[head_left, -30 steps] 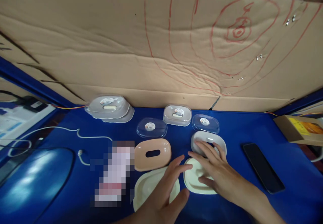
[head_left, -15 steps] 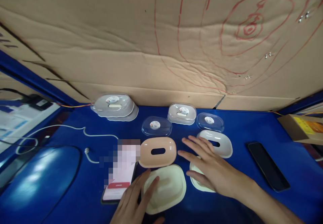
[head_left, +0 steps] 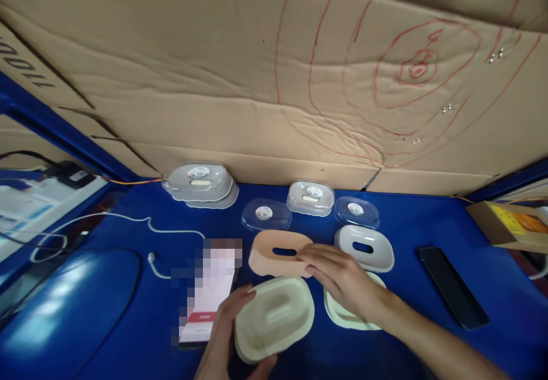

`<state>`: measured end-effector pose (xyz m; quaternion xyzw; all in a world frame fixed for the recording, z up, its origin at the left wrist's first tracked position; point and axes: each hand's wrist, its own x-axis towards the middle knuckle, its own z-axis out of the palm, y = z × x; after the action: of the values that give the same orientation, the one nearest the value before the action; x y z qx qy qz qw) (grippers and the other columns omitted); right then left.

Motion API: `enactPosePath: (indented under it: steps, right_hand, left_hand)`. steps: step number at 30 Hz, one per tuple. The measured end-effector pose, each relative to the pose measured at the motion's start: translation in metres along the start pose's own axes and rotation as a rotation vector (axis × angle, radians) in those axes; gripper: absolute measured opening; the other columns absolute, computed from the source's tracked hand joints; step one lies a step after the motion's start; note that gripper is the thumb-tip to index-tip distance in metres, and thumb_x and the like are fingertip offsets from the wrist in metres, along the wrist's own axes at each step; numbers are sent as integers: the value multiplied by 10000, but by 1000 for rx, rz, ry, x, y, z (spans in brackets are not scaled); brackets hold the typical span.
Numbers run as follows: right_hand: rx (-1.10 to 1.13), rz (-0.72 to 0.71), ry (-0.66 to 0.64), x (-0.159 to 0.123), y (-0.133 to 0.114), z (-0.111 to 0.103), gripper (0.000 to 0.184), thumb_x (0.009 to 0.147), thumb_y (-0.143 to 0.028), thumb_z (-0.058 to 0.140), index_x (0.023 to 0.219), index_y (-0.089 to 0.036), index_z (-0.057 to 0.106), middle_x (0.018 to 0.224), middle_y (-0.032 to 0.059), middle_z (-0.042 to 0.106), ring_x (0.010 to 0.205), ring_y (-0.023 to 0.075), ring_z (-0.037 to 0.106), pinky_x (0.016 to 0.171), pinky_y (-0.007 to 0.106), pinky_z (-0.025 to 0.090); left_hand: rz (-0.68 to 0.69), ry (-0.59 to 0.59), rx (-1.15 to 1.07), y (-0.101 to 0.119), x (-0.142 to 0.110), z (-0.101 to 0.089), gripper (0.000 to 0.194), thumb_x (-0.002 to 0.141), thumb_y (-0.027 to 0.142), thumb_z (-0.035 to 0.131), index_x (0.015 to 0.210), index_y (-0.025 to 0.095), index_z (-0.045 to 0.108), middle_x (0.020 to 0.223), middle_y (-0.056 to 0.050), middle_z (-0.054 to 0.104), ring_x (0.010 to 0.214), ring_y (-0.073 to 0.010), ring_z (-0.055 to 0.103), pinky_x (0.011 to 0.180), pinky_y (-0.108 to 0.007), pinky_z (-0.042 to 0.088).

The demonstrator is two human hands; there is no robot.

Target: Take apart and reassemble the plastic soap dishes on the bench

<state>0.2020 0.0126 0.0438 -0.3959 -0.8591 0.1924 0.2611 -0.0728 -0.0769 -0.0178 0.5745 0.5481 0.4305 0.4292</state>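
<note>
In the head view, my left hand (head_left: 229, 328) grips a pale green oval plastic dish (head_left: 274, 320) at its left side, thumb low and fingers along the upper edge. Just behind it is a peach oval dish with a slot (head_left: 272, 240), its near wall turned into view. My right hand (head_left: 338, 271) pinches that peach dish at its right end. Under my right wrist lies a second pale green piece (head_left: 349, 314), partly hidden. A white slotted dish (head_left: 370, 234) rests behind my right hand.
Two clear labelled lids (head_left: 268, 220) (head_left: 356, 211) lie further back. A lidded grey box (head_left: 310, 197) and stacked lidded boxes (head_left: 199, 186) stand by the cardboard wall (head_left: 192, 83). A lit phone (head_left: 209, 294), white cable (head_left: 175, 233), dark phone-like slab (head_left: 452, 286) and carton (head_left: 509, 226) flank them.
My right hand has moved left and closed on the peach dish, which is now tilted and shifted slightly right. My left hand has wrapped round the green dish, now tipped. The view has shifted slightly.
</note>
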Motion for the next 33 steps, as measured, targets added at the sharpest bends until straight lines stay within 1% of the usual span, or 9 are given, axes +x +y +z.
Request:
enactPosePath:
  steps: [2,4,8,10,15,20,23,27,33]
  right_hand:
    - [116,45,41,-10,-5,-10,300,1114,-223,508,1389,-218,628,1343,79,746,1280,182,687,1085,327,582]
    - [123,29,9,-20,-10,-16,314,1107,-210,514,1401,-227,623,1350,69,744,1305,180,673,1104,315,572]
    - [-17,-8,-40,-36,-14,-17,378,1094,-150,493,1450,-219,598,1405,59,723,1370,181,631,1157,309,538]
    - [-78,-14,-21,-41,-11,-15,399,1085,-130,483,1461,-211,588,1435,62,706,1382,183,623,1161,316,536]
    - [-180,-24,5,-44,-4,-14,423,1066,-96,464,1457,-209,581,1417,65,717,1334,202,658,1124,359,571]
    - [-188,2,57,-42,0,-19,382,1071,-102,484,1414,-209,613,1358,78,747,1294,218,680,1102,384,576]
    - [-174,16,86,-42,-1,-22,354,1077,-125,506,1401,-216,617,1307,84,762,1246,226,696,1062,401,590]
    - [-217,-28,25,-43,-6,-21,362,1071,-124,499,1400,-213,621,1300,87,762,1217,236,703,1037,428,600]
    - [-263,-79,-74,-40,-8,-7,494,1047,-68,442,1480,-248,595,1332,65,756,1237,227,703,1061,439,607]
  left_hand:
    - [-192,-40,-236,7,10,9,763,797,418,856,1468,363,498,1538,-117,560,1319,-393,631,1109,-509,543]
    - [-325,-60,-432,12,22,21,911,739,417,921,1503,357,428,1519,-132,580,1269,-370,667,1010,-437,600]
    - [-333,-27,-695,16,49,43,1049,518,316,1035,1429,324,515,1535,-117,569,1293,-395,639,991,-422,595]
    - [-341,-66,-764,18,60,48,1058,495,259,1042,1423,328,540,1514,-109,594,1308,-408,626,1012,-445,581]
    - [-399,-234,-799,31,78,43,854,695,320,972,1436,331,547,1492,-106,621,1367,-382,589,1097,-486,509]
    - [-471,-233,-718,51,88,38,753,834,370,878,1478,345,489,1566,-81,569,1435,-330,535,1197,-469,392]
    - [-594,-244,-778,58,92,36,794,870,385,835,1544,364,415,1509,-76,625,1361,-311,606,1188,-482,397]
    - [-663,-231,-863,55,96,32,823,908,421,810,1599,317,377,1375,-90,718,1285,-277,662,1161,-434,437]
    - [-610,-272,-885,54,101,27,658,933,415,801,1512,219,557,1425,-118,697,1362,-308,610,1179,-417,431]
